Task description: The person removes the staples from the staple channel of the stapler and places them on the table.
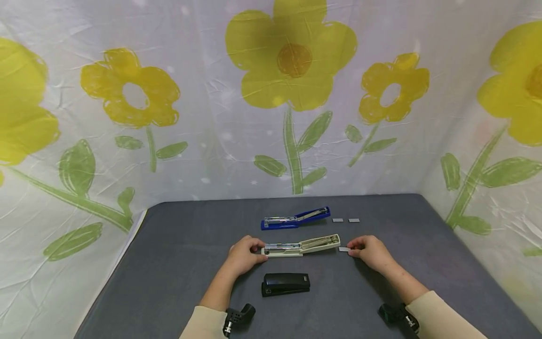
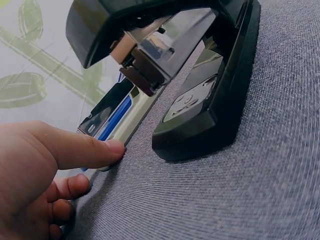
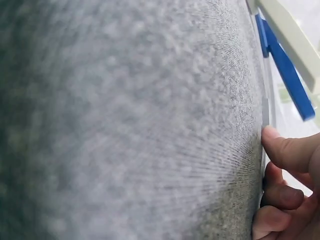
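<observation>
My left hand (image 1: 244, 255) pinches the left end of an opened cream stapler (image 1: 283, 253) between thumb and fingers. Its hinged top half is swung over to the right, baring the metal tray. In the left wrist view my thumb (image 2: 90, 151) lies against the cream base. To the right, my right hand (image 1: 372, 254) holds a small strip of staples (image 1: 344, 249) by its right end, flat on the table. That strip lies just beside the cream stapler's raised end. In the right wrist view the grey strip (image 3: 265, 112) sits at the fingertips, seen edge-on.
Behind lies an opened blue stapler (image 1: 279, 223), with two more staple strips, a nearer one (image 1: 337, 220) and a farther one (image 1: 354, 220), to its right. A closed black stapler (image 1: 285, 284) stands in front. All rest on a grey cloth-covered table (image 1: 182, 282) before a flowered curtain (image 1: 203, 155).
</observation>
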{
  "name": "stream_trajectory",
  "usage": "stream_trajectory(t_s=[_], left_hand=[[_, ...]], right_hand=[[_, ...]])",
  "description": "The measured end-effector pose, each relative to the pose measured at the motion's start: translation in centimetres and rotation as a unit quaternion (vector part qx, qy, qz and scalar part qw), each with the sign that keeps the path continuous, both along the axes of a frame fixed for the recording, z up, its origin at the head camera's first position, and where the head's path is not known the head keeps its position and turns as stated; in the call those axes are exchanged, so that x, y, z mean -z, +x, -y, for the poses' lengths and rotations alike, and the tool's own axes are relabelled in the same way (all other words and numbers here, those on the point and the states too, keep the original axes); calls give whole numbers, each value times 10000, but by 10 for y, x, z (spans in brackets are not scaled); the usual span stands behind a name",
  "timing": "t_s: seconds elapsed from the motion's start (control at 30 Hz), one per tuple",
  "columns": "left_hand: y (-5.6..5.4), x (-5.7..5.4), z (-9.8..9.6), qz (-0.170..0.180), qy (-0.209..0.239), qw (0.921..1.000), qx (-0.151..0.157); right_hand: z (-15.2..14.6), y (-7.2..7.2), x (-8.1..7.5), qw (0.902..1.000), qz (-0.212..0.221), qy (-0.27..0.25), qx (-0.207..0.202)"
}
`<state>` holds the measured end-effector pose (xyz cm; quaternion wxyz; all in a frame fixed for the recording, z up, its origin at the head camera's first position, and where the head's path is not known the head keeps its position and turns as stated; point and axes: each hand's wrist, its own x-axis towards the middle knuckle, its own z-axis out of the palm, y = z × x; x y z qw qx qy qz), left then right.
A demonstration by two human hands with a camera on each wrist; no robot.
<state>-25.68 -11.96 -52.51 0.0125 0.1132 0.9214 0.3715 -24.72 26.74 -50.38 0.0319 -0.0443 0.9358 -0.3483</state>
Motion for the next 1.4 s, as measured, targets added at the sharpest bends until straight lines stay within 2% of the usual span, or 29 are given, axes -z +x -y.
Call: stream_trajectory(t_s=[0.13,0.37,0.77,1.07,1.23,1.4], left_hand=[[0,-2,0,-8,47,10000,8],[-1,1,0,-2,14,10000,11],[1,-1,1,3,77,10000,-2],[1,-1,1,-31,79,10000,3],[2,-1,0,-33,51,10000,9],[2,-1,0,-4,40,10000,25]], right_hand=[[0,0,-3,10000,-9,-15,-60],[-1,2,-10,9998,-50,-156,-100],[8,3,-44,9974,-515,-481,-137],[34,-4,-62,9955,-569,-656,-366],[53,-9,-68,9952,-514,-734,-396],[73,-14,-71,9937,-415,-851,-598]])
